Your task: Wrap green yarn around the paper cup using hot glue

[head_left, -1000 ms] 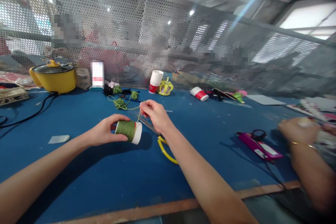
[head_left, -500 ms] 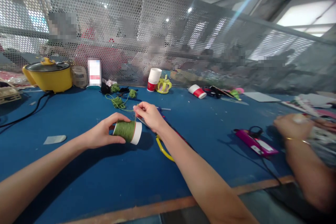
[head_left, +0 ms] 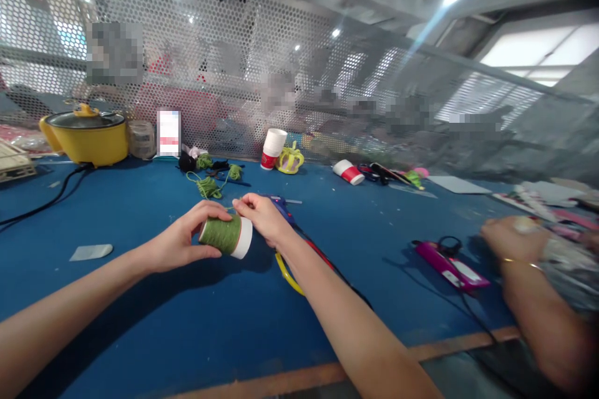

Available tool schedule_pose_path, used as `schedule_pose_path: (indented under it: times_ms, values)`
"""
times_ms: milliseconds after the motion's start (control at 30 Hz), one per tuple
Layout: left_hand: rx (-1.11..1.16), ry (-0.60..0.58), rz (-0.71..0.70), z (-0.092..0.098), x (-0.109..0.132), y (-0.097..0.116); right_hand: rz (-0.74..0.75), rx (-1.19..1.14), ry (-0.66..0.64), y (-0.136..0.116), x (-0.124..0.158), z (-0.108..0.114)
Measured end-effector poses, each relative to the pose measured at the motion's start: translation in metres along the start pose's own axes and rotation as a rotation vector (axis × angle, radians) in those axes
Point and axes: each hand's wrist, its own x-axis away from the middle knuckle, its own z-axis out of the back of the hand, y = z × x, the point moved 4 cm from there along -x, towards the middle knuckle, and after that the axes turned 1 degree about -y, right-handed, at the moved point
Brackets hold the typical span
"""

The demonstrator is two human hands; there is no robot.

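One head-worn camera looks forward and down across the blue worktop point(head_left: 187, 324), near enough that its front edge shows from six to four o'clock; a perforated screen point(head_left: 224, 19) stands beyond, toward twelve.

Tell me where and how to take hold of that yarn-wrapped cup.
Take the yarn-wrapped cup around its green sides, coming from the left, as the left grip does: thumb below, fingers over the top. The cup is held sideways, its bare white end pointing right, so this hold should leave that end clear and the right grip room beside it.
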Motion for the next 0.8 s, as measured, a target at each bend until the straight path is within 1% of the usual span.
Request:
schedule_pose_path:
  times_ms: [133, 200, 300, 400, 467, 600, 700, 800]
  values:
    - [0.001, 0.004, -0.008, -0.001, 0.001, -0.001, 0.008, 0.056, 0.028, 0.000, 0.000, 0.002]
    - [-0.009, 0.003, -0.008, -0.001, 0.001, -0.002, -0.016, 0.048, 0.029, 0.000, 0.000, 0.001]
    - [-0.041, 0.008, -0.007, -0.001, 0.001, -0.002, -0.081, -0.065, 0.017, 0.001, 0.001, -0.001]
    - [-0.076, 0.023, 0.014, -0.001, 0.000, -0.003, -0.118, -0.208, 0.055, 0.004, 0.001, -0.002]
    - [-0.089, 0.039, 0.064, -0.002, 0.001, -0.006, -0.104, -0.230, 0.098, 0.006, 0.000, -0.001]
    - [-0.044, 0.101, 0.214, -0.005, 0.003, -0.017, 0.004, -0.157, 0.195, 0.005, -0.002, 0.001]
    - [0.123, 0.081, 0.359, -0.010, 0.004, -0.022, 0.083, -0.054, 0.260, 0.001, 0.000, -0.001]
    - [0.280, 0.053, 0.493, -0.013, 0.004, -0.023, 0.140, 0.052, 0.303, -0.006, 0.004, -0.004]
